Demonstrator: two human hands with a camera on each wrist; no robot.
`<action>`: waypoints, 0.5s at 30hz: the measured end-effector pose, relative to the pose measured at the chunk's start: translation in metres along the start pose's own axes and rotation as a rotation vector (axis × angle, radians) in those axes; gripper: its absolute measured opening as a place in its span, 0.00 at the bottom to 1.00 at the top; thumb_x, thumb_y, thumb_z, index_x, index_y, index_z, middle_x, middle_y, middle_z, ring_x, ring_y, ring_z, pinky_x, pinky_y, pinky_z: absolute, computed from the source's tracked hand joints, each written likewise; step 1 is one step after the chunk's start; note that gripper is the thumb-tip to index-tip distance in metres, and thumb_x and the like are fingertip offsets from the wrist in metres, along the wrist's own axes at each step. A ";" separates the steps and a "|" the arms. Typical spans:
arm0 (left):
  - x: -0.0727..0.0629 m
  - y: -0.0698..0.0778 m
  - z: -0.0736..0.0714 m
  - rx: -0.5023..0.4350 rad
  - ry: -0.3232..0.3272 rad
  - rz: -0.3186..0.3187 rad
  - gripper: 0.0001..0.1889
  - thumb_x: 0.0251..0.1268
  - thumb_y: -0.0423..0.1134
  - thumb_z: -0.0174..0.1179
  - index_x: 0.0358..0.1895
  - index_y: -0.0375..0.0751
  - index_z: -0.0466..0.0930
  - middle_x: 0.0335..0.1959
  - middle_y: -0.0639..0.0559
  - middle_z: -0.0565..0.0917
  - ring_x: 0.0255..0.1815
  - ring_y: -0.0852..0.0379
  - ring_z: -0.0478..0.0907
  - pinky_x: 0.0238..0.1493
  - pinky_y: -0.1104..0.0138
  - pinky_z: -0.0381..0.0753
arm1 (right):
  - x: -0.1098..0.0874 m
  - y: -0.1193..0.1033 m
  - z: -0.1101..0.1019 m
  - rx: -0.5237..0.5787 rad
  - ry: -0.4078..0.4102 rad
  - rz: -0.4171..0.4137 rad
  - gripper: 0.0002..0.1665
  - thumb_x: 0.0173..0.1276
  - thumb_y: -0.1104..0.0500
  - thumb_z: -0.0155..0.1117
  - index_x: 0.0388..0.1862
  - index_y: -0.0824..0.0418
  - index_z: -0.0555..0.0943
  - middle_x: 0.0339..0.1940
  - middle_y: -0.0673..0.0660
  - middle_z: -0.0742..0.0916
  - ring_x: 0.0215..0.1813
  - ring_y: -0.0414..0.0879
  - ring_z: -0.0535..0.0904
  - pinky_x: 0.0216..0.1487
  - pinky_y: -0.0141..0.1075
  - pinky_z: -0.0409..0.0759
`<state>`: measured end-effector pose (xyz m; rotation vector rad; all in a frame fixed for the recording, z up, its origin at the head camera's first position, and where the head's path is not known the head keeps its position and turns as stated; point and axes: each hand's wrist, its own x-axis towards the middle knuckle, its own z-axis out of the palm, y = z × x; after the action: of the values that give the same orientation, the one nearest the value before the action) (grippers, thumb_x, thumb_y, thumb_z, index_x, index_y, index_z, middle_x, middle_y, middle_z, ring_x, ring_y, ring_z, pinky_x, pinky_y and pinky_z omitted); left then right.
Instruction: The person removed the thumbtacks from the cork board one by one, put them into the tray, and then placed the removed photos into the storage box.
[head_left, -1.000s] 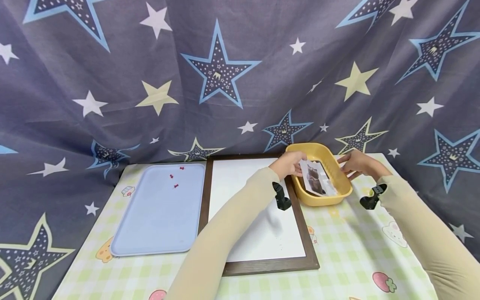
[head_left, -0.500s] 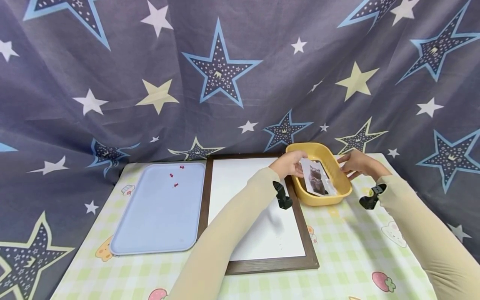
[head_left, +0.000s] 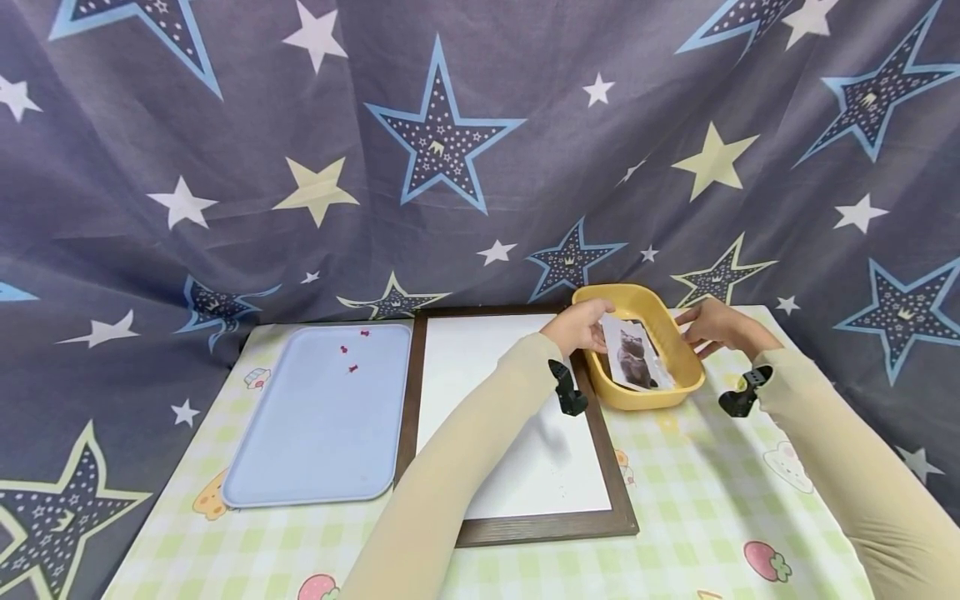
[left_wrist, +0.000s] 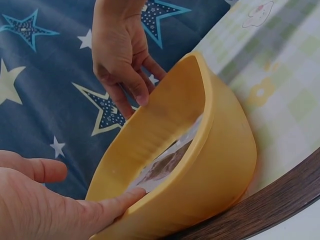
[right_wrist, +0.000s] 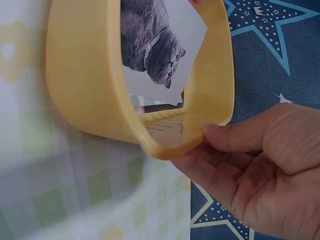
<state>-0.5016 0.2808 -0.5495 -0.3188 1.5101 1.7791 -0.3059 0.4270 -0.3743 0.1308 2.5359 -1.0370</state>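
Note:
In the head view, a yellow plastic basin (head_left: 678, 354) stands at the back right, its near-left side close to the brown frame. Inside it lie photo prints; the top one, a cat photo (head_left: 630, 354), slants up toward the basin's left side. My left hand (head_left: 581, 325) reaches over that side and holds the photo by its edge, a finger dipping inside the rim in the left wrist view. My right hand (head_left: 716, 327) pinches the basin's far-right rim, thumb on the inside and fingers underneath in the right wrist view. Prints beneath the cat photo are mostly hidden.
A white board (head_left: 525, 467) with a brown frame lies mid-table, partly under my left arm. Left of it is a light blue tray (head_left: 315, 425) holding red push pins (head_left: 353, 368). A star-patterned curtain (head_left: 247, 167) hangs along the table's back edge.
The cat photo has tilted slightly, and its picture shows more clearly than a second ago. Both hands and the basin have stayed nearly in place.

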 end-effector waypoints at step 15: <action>-0.123 0.009 0.002 -0.012 -0.033 0.035 0.39 0.70 0.39 0.62 0.78 0.26 0.55 0.79 0.26 0.56 0.80 0.28 0.53 0.71 0.36 0.68 | 0.000 -0.001 0.001 -0.002 0.022 0.007 0.33 0.68 0.73 0.58 0.69 0.86 0.63 0.49 0.72 0.88 0.39 0.47 0.86 0.42 0.49 0.90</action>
<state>-0.4243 0.2345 -0.4647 -0.2698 1.4909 1.8132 -0.3055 0.4260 -0.3742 0.1518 2.5535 -1.0362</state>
